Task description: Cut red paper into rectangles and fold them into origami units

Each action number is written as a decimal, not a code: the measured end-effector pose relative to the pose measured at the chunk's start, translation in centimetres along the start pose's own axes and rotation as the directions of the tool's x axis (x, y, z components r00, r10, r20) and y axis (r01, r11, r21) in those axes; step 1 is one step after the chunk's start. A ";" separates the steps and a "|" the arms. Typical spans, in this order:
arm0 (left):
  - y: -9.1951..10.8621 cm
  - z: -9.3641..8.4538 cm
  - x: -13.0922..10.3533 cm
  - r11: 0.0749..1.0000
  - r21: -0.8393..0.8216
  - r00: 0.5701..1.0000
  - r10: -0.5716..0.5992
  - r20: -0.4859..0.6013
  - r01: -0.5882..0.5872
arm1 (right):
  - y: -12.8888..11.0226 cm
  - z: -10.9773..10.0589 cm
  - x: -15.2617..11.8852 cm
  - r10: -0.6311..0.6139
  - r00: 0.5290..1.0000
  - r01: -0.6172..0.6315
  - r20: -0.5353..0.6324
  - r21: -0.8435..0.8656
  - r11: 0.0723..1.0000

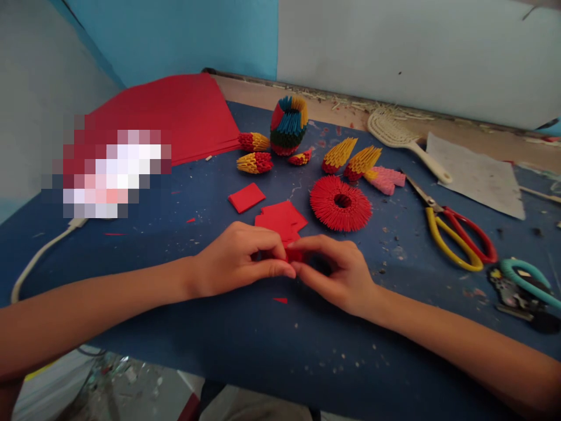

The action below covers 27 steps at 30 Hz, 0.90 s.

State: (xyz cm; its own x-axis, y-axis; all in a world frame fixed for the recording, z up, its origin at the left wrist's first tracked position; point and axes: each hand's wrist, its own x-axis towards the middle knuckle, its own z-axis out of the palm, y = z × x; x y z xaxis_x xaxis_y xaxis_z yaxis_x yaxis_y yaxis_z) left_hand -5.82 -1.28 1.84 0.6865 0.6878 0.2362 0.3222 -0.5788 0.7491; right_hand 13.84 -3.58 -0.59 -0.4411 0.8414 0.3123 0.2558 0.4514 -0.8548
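Note:
My left hand (pixel 248 257) and my right hand (pixel 339 272) meet near the middle of the blue table, fingertips pinched on a small red paper piece (pixel 294 254). Fingers partly hide that piece. Just beyond my left hand lie loose red paper pieces (pixel 280 219), overlapping, and a small red paper stack (pixel 246 197) is to their left. A red ring of folded paper (pixel 340 203) rests beyond my right hand. One tiny red scrap (pixel 280 300) lies on the near side of my hands.
Large red sheets (pixel 175 117) cover the back left, beside a blurred-out object with a white cable (pixel 37 257). Folded-paper models, including a multicoloured pot (pixel 289 126), stand at the back. Scissors (pixel 456 228), a pale brush (pixel 407 140) and white paper (pixel 477 175) lie right.

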 end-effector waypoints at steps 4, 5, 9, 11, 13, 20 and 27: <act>0.3 -0.2 0.0 0.994 0.071 0.996 -0.084 -0.025 0.086 | 0.3 0.1 0.2 0.146 0.986 -0.139 -0.077 0.088 0.986; 0.3 -0.1 0.0 0.991 0.080 0.994 -0.108 -0.034 0.111 | 0.4 0.1 0.2 0.162 0.984 -0.155 -0.071 0.094 0.984; 0.2 0.1 -0.1 0.981 0.085 0.984 -0.169 -0.060 0.174 | 0.5 0.1 0.2 0.115 0.993 -0.114 -0.023 0.030 0.993; 0.1 0.2 -0.1 0.979 0.087 0.982 -0.179 -0.056 0.183 | 0.5 0.0 0.2 0.054 0.998 -0.054 -0.007 -0.006 0.999; 0.0 0.3 -0.1 0.976 0.080 0.979 -0.197 -0.051 0.201 | 0.4 0.0 0.3 -0.002 1.000 0.003 0.005 -0.054 0.999; 0.5 0.4 0.2 0.943 0.012 0.942 -0.330 -0.061 0.331 | 0.2 -0.3 0.6 -0.139 0.989 0.119 -0.047 -0.296 0.948; 0.8 0.0 0.4 0.823 -0.289 0.867 -0.493 0.068 0.490 | 1.6 -0.8 0.2 -0.499 0.866 0.468 0.040 -0.414 0.780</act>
State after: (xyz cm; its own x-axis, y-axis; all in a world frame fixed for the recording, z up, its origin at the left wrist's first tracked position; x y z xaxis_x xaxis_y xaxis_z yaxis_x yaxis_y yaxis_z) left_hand -5.27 -1.50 2.53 0.4813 0.8519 -0.2066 0.4133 -0.0127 0.9105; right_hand 14.81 -2.46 -1.56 -0.5440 0.4916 0.6800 0.3495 0.8695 -0.3490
